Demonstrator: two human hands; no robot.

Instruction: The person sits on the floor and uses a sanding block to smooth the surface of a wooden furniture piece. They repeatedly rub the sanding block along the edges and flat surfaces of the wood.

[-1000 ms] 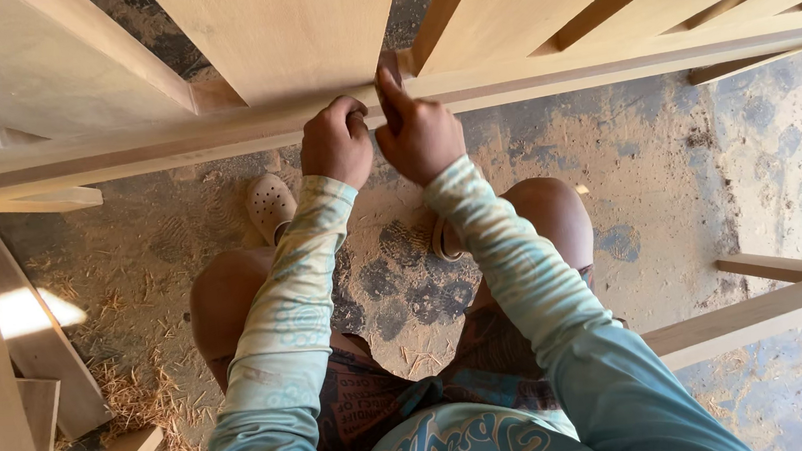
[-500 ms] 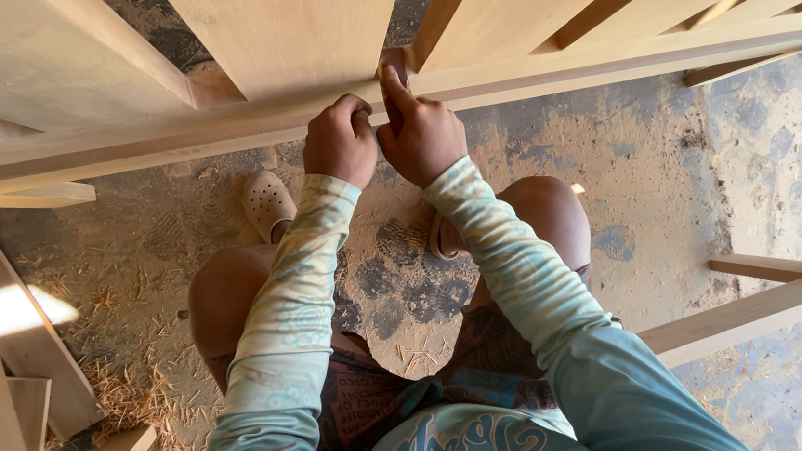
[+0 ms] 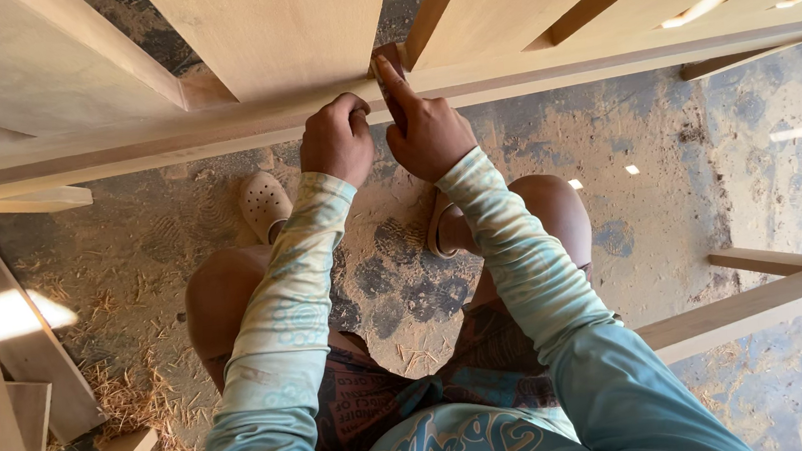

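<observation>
Little has changed over the last second: both hands stay on the pale wooden rail (image 3: 219,140) across the far side. The right hand (image 3: 427,131) still pinches a small dark brown sanding block (image 3: 392,86) with forefinger extended; the left hand (image 3: 336,142) remains curled into a fist just beside it, so rubbing at the joint continues.

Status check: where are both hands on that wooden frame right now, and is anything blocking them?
Left hand fisted against the wooden rail. Right hand pressing a small dark block to the rail, forefinger along it. Nothing in the way.
</observation>
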